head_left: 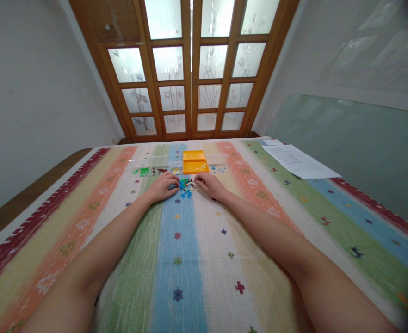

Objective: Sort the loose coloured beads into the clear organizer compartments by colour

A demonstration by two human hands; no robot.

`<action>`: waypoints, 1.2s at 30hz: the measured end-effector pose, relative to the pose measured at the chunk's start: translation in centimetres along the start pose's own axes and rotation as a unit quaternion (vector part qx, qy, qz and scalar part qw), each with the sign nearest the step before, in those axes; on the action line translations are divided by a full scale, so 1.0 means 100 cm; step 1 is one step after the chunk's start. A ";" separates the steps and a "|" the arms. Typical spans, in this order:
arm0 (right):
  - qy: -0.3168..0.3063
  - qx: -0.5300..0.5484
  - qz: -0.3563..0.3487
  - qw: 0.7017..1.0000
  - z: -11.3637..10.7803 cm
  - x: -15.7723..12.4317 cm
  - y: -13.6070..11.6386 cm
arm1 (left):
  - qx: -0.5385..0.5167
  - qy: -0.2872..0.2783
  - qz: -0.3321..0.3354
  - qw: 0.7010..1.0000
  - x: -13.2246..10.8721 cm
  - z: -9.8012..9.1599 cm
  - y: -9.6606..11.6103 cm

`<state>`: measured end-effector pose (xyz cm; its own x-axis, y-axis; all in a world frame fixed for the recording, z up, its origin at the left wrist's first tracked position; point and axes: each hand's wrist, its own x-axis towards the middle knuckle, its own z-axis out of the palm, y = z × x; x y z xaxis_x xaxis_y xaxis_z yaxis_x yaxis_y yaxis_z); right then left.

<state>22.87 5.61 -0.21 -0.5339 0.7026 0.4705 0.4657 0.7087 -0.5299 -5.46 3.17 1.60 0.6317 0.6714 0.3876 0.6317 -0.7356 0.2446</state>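
A small heap of tiny coloured pieces [186, 187], blue, red and green, lies on the striped cloth [190, 259] between my hands. My left hand [163, 186] rests palm down at the heap's left edge, fingers curled toward the pieces. My right hand [208, 183] lies at the heap's right edge, fingertips drawn together on the pieces. What either hand pinches is too small to make out. Behind the heap stands an orange tray [194, 161] with a few pale pieces inside.
Clear plastic trays flank the orange one: the left tray [148, 167] holds green and dark red pieces, the right tray [218, 163] a few blue ones. A printed sheet of paper [299, 161] lies far right. Wooden glazed doors [190, 69] stand beyond the table.
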 end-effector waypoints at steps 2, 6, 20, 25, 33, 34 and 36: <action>0.040 0.008 0.036 0.999 -0.003 0.001 0.005 | -0.001 -0.001 0.000 1.000 0.000 0.000 0.000; 0.130 0.009 0.086 0.988 -0.012 0.002 0.021 | -0.005 0.004 0.001 1.000 0.002 0.000 0.001; 0.190 -0.012 0.168 0.967 -0.021 0.002 0.049 | -0.049 0.001 0.027 0.998 0.016 0.021 0.045; 0.044 -0.007 0.045 0.998 -0.009 -0.001 0.018 | -0.013 0.026 -0.009 1.000 0.012 0.017 0.027; -0.148 -0.045 -0.107 0.982 -0.014 -0.003 -0.021 | 0.013 0.040 -0.044 0.998 0.007 0.018 0.011; -0.149 -0.050 -0.112 0.981 -0.014 -0.003 -0.021 | 0.015 0.038 -0.043 0.998 0.007 0.018 0.011; -0.144 -0.049 -0.114 0.982 -0.013 -0.003 -0.021 | 0.015 0.036 -0.040 0.998 0.007 0.019 0.011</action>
<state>23.01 3.95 1.70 -0.8035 0.4869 0.3425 0.3681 0.8586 -0.3569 -3.51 2.98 0.48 0.5451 0.7196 0.4302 0.6934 -0.6754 0.2510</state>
